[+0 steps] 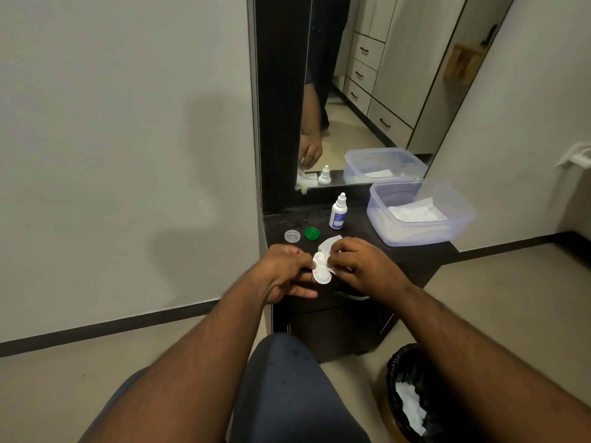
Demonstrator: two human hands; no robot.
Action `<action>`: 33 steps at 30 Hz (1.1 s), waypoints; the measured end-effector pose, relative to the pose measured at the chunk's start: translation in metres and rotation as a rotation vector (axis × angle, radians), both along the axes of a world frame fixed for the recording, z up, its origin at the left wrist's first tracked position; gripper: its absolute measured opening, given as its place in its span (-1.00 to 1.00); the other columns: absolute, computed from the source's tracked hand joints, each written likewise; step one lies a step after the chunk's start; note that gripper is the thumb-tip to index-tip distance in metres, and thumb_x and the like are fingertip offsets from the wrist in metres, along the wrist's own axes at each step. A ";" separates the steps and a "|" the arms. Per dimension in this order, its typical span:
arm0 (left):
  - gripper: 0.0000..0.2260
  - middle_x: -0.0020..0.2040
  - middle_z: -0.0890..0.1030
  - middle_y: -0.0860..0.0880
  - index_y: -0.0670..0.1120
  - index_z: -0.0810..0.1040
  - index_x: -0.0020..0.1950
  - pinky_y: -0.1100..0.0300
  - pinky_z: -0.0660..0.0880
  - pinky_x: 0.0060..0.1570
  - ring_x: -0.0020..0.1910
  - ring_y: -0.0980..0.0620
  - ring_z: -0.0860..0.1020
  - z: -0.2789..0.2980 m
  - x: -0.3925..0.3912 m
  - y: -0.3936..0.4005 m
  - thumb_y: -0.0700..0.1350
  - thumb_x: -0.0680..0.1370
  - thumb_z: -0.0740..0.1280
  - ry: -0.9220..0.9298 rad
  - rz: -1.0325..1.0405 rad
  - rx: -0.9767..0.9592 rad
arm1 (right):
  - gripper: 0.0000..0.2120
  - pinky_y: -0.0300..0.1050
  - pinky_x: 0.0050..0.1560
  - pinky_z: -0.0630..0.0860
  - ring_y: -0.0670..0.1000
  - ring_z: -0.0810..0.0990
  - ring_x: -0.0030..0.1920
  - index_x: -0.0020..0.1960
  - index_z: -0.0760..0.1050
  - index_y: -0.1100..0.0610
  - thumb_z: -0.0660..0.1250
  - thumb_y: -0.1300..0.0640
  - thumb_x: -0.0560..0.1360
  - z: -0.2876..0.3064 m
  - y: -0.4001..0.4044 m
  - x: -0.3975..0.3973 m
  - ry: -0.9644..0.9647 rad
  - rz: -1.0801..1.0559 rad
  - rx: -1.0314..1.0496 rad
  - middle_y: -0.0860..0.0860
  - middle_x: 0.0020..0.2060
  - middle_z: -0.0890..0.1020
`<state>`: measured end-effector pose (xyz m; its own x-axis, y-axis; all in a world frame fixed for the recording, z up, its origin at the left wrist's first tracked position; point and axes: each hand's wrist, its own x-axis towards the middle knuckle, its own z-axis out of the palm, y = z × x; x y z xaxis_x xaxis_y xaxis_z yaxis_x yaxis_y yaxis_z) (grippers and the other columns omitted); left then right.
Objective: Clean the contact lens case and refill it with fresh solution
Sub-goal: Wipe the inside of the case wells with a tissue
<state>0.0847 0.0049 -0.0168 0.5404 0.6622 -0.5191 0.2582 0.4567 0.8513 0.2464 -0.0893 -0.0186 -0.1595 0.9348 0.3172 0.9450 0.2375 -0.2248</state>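
My left hand (283, 270) pinches the white contact lens case (321, 271) at its left edge, holding it above the front of the dark cabinet top (361, 231). My right hand (358, 263) presses a white tissue (329, 244) into the upper well of the case. Behind the hands, two loose caps lie on the cabinet: a clear one (292, 235) and a green one (312, 233). A small white solution bottle (338, 212) with a blue label stands upright further back, its cap on.
A clear plastic tub (419, 212) with white tissues inside sits at the cabinet's right rear. A mirror (367, 91) rises behind the cabinet. On the floor at lower right stands a black-lined bin (412, 394) holding a used tissue. My knee (287, 378) is below the hands.
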 end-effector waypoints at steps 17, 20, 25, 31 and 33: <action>-0.95 -0.08 0.69 -0.22 -0.23 0.55 -0.04 -0.07 0.65 -0.25 -0.19 -0.08 0.70 0.000 0.002 -0.003 -0.31 0.52 0.34 0.010 0.027 0.014 | -0.95 -0.25 -0.18 0.54 -0.09 0.57 -0.21 -0.15 0.63 0.18 0.43 0.27 0.39 -0.012 -0.001 -0.015 0.599 -0.299 0.084 0.01 -0.21 0.63; -0.96 -0.11 0.69 -0.21 -0.23 0.55 -0.05 -0.04 0.65 -0.27 -0.28 -0.03 0.69 0.000 0.002 -0.003 -0.31 0.52 0.33 0.013 0.024 0.019 | -0.91 -0.37 -0.17 0.51 -0.09 0.59 -0.20 -0.10 0.65 0.18 0.43 0.28 0.40 -0.013 0.000 -0.017 0.620 -0.348 0.093 0.01 -0.19 0.65; -0.98 -0.12 0.68 -0.20 -0.23 0.55 -0.08 -0.03 0.65 -0.26 -0.35 0.00 0.67 0.000 0.003 -0.004 -0.31 0.52 0.33 0.026 0.020 0.040 | -0.93 -0.34 -0.13 0.47 -0.07 0.57 -0.17 -0.13 0.63 0.22 0.43 0.31 0.39 -0.008 -0.002 -0.016 0.372 -0.155 0.091 0.04 -0.16 0.61; -0.97 -0.11 0.69 -0.22 -0.23 0.56 -0.07 -0.02 0.65 -0.29 -0.26 -0.04 0.68 0.000 0.001 -0.004 -0.31 0.52 0.34 0.006 0.005 0.043 | -0.88 -0.39 -0.12 0.42 -0.16 0.54 -0.13 -0.07 0.66 0.20 0.40 0.28 0.41 -0.003 0.006 -0.018 0.409 -0.205 0.050 -0.02 -0.11 0.59; -0.94 -0.08 0.70 -0.23 -0.26 0.57 -0.03 -0.01 0.65 -0.29 -0.21 -0.06 0.69 0.000 -0.001 -0.004 -0.30 0.52 0.35 -0.005 -0.010 0.041 | -0.88 -0.36 -0.06 0.47 -0.15 0.55 -0.08 -0.06 0.66 0.19 0.42 0.27 0.41 -0.001 0.007 -0.020 0.411 -0.180 0.023 -0.01 -0.08 0.59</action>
<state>0.0842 0.0010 -0.0163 0.5493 0.6778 -0.4887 0.2583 0.4185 0.8707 0.2264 -0.0823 -0.0192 0.1489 0.9283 0.3408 0.8049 0.0864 -0.5871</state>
